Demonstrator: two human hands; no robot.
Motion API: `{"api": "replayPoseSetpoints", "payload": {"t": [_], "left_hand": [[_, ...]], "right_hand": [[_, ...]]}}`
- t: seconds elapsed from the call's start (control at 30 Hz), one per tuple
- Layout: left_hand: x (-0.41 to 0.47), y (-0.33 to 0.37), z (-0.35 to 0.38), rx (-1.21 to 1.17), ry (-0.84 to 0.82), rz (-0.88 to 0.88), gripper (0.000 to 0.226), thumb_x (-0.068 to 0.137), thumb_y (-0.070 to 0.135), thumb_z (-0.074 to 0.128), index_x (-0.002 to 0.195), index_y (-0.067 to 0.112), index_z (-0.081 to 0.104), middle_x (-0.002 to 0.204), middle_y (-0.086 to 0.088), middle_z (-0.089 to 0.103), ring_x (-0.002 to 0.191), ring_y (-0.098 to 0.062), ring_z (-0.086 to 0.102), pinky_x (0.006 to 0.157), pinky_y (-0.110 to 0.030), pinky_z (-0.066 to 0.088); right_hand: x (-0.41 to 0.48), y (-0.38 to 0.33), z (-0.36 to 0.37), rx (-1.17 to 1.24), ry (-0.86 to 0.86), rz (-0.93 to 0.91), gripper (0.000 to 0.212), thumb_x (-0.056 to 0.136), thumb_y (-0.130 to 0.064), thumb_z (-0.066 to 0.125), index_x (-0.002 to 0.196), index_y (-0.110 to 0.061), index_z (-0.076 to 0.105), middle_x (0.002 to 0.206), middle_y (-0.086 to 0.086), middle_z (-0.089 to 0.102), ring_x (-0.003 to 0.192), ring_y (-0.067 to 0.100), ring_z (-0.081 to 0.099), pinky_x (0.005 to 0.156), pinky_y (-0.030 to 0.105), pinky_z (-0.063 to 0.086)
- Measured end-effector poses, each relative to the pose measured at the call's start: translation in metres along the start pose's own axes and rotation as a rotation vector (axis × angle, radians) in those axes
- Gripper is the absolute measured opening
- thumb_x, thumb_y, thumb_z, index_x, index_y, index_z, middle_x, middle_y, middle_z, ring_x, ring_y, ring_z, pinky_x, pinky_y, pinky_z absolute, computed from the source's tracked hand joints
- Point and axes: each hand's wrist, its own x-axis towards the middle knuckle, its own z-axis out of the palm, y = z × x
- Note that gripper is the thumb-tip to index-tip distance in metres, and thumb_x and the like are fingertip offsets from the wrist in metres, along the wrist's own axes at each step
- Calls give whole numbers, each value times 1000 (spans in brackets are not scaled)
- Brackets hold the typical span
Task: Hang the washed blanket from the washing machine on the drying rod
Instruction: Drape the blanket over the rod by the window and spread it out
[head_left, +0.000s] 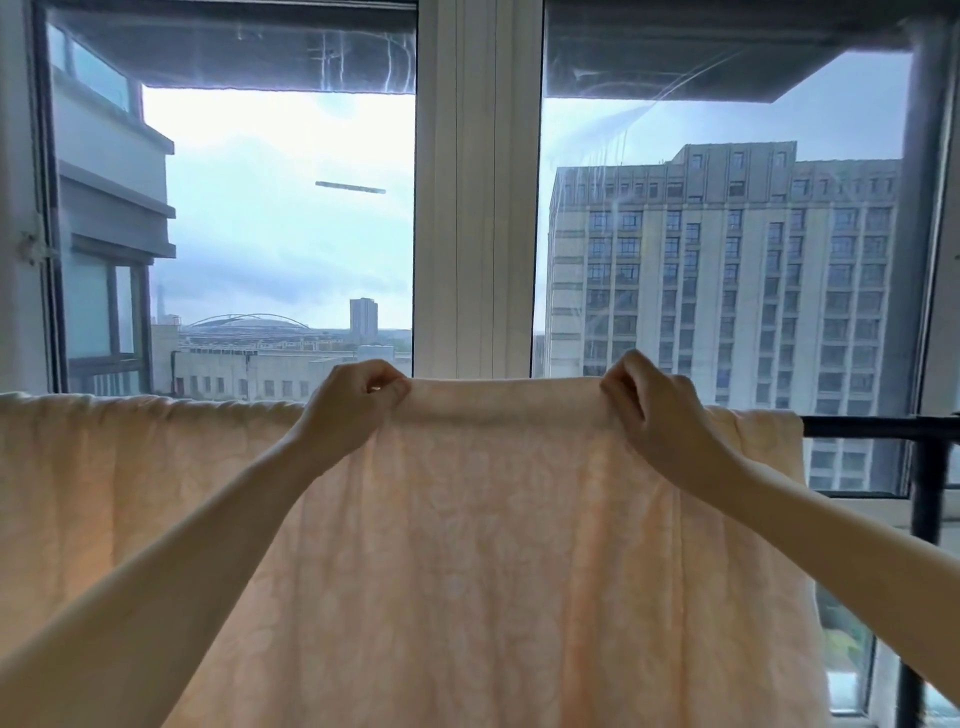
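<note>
The peach blanket (467, 545) lay draped over the black drying rod (872, 427), long axis running left to right along the window, cloth hanging straight down. Spreading stage, I'd say! Left hand (353, 410) and right hand (654, 415) each pinched the top fold. Next up, probably an even outward pull.

Bright overcast daylight through streaked window (280, 208), edges bowed.

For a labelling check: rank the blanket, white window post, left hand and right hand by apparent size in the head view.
1. blanket
2. white window post
3. left hand and right hand: alike in size, not ranked.
</note>
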Motion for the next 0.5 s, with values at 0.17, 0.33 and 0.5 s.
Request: {"api": "replayPoseSetpoints", "payload": {"t": [0.17, 0.33, 0.5], "left_hand": [[-3, -4, 6, 154, -10, 37, 9, 87, 36, 65, 78, 35, 67, 77, 20, 67, 71, -4, 61, 72, -29, 47], [-11, 0, 9, 276, -61, 130, 41, 76, 70, 50, 98, 41, 68, 104, 24, 65, 88, -4, 62, 82, -33, 50], [-20, 9, 14, 267, -3, 232, 34, 85, 56, 59, 97, 29, 76, 99, 16, 70, 82, -5, 64, 76, -27, 50]], "right_hand": [[-8, -1, -2, -144, -132, -80, 15, 98, -19, 50, 83, -16, 51, 62, -6, 56, 45, 8, 55, 44, 30, 50], [-15, -7, -4, -287, -170, -192, 10, 98, -19, 51, 89, -15, 53, 74, -6, 59, 58, 5, 53, 52, 15, 41], [-22, -11, -9, -368, -159, -228, 13, 100, -21, 48, 92, -12, 51, 69, -1, 59, 53, 11, 54, 54, 24, 47]]}}
